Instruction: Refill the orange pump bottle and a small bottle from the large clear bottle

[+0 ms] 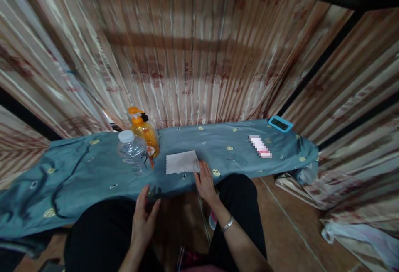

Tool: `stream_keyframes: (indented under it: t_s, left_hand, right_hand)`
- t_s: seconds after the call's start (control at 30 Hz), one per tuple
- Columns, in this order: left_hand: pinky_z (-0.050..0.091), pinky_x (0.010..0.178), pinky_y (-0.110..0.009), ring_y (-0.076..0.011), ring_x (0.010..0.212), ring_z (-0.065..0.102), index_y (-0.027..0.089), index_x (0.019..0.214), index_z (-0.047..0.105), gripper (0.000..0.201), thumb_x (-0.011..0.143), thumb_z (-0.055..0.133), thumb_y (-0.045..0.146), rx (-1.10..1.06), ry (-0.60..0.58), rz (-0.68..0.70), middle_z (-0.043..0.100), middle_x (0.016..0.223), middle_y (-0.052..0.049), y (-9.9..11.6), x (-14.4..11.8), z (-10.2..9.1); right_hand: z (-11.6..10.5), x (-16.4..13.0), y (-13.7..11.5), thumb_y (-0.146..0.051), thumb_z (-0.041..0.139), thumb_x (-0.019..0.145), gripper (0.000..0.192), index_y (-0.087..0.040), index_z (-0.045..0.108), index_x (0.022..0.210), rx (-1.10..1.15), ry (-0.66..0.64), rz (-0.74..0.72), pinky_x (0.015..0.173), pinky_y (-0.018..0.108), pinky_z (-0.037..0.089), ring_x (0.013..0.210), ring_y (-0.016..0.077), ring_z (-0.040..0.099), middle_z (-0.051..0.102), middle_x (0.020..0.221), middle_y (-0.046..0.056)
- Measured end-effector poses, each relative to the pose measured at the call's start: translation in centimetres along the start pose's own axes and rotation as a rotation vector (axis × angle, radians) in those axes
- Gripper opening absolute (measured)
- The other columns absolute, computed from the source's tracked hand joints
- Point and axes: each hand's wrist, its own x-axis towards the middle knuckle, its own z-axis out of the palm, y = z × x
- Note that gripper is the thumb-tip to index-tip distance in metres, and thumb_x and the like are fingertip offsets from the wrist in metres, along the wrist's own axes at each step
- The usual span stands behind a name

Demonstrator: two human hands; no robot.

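A small pale cloth with zigzag-cut edges lies flat on the blue-grey table cover. My right hand rests at its right edge, fingers stretched out and touching the cloth's corner. Over the front edge of the table, my left hand is open, thumb and fingers apart, with nothing in it. Nearest to it stands a clear plastic bottle with a white cap. Partly hidden behind that bottle is an orange pump bottle.
A phone-like item, blurred out, lies on the right part of the table. Farther right sits a light-blue framed digital device. Patterned curtains hang close behind and on both sides. My knees are under the front edge.
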Motion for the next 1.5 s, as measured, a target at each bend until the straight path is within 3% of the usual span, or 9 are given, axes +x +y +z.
stream_keyframes:
  t_s: [0.13,0.3,0.43,0.6,0.77,0.87,1.03,1.1,1.5]
  left_hand:
    - [0.036,0.116,-0.052,-0.0320,0.139,0.044,0.027,0.141,0.042,0.075,0.078,0.068,0.056,-0.063,0.154,-0.010,0.044,0.150,-0.012,2.4,1.2,-2.2]
    - [0.021,0.123,-0.050,-0.0303,0.151,0.020,0.026,0.153,0.013,0.109,0.069,0.079,0.051,-0.009,0.330,0.113,0.019,0.162,-0.016,5.5,5.1,-3.9]
    - [0.014,0.125,-0.047,-0.0296,0.153,0.010,0.021,0.154,0.004,0.127,0.060,0.086,0.045,-0.019,0.331,0.145,0.010,0.164,-0.019,7.4,10.2,-3.2]
    - [0.026,0.121,-0.049,-0.0313,0.147,0.030,0.021,0.153,0.004,0.126,0.058,0.087,0.033,-0.093,0.305,0.127,0.026,0.159,-0.021,8.5,13.8,-1.4]
    - [0.042,0.111,-0.049,-0.0317,0.131,0.052,0.023,0.150,0.013,0.117,0.058,0.087,0.030,-0.096,0.314,0.127,0.049,0.144,-0.016,8.2,13.8,-1.3]
    - [0.045,0.107,-0.048,-0.0318,0.127,0.055,0.021,0.143,0.029,0.104,0.057,0.087,0.032,-0.070,0.320,0.101,0.056,0.136,-0.014,7.9,13.8,-1.5]
    - [0.049,0.102,-0.045,-0.0295,0.120,0.060,0.021,0.134,0.040,0.091,0.057,0.086,0.035,-0.097,0.297,0.151,0.058,0.132,-0.013,7.5,13.7,-1.8]
    - [0.050,0.100,-0.045,-0.0292,0.117,0.061,0.021,0.131,0.042,0.086,0.058,0.085,0.034,-0.104,0.275,0.167,0.060,0.130,-0.011,7.4,13.5,-2.0]
    - [0.053,0.097,-0.046,-0.0289,0.111,0.064,0.022,0.129,0.044,0.085,0.055,0.087,0.024,-0.100,0.188,0.166,0.065,0.121,-0.008,7.1,13.4,-2.6]
  right_hand:
    - [-0.5,-1.4,0.2,-0.034,0.051,0.099,0.047,-0.021,0.041,0.143,0.113,0.013,-0.008,0.106,0.059,0.041,0.135,0.0332,0.045,0.047,0.146,0.014]
    - [-1.1,-1.3,1.0,-0.045,0.042,0.101,0.049,-0.019,0.041,0.143,0.221,0.006,0.025,0.108,0.061,0.038,0.136,0.0337,0.043,0.046,0.146,0.015]
    - [-1.7,-1.4,0.9,-0.052,0.038,0.100,0.053,-0.017,0.045,0.139,0.234,0.010,0.023,0.107,0.060,0.039,0.135,0.0336,0.044,0.048,0.144,0.017]
    - [-2.5,-1.5,-0.5,-0.055,0.035,0.099,0.055,-0.012,0.053,0.130,0.184,0.004,-0.038,0.101,0.059,0.046,0.129,0.0353,0.053,0.057,0.136,0.023]
    - [-4.2,2.8,-6.2,-0.051,0.034,0.100,0.049,-0.015,0.056,0.125,0.177,-0.051,-0.218,0.081,0.041,0.060,0.095,0.0263,0.073,0.073,0.110,0.017]
    - [-5.4,7.8,-12.1,-0.050,0.032,0.101,0.049,-0.014,0.055,0.126,0.157,-0.116,-0.380,0.088,0.035,0.056,0.098,0.0228,0.071,0.073,0.111,0.014]
    - [-6.7,15.4,-21.9,-0.055,0.039,0.098,0.057,-0.010,0.056,0.129,-0.066,-0.238,-0.580,0.089,0.040,0.052,0.106,0.0310,0.067,0.071,0.115,0.018]
    - [-6.6,16.9,-24.3,-0.065,0.041,0.094,0.065,-0.007,0.065,0.111,-0.199,-0.295,-0.587,0.075,0.041,0.053,0.087,0.0342,0.072,0.075,0.088,0.020]
    - [-5.0,19.2,-24.6,-0.058,0.043,0.097,0.048,-0.015,0.066,0.095,-0.410,-0.483,-0.716,0.075,0.037,0.054,0.081,0.0189,0.070,0.073,0.086,0.005]
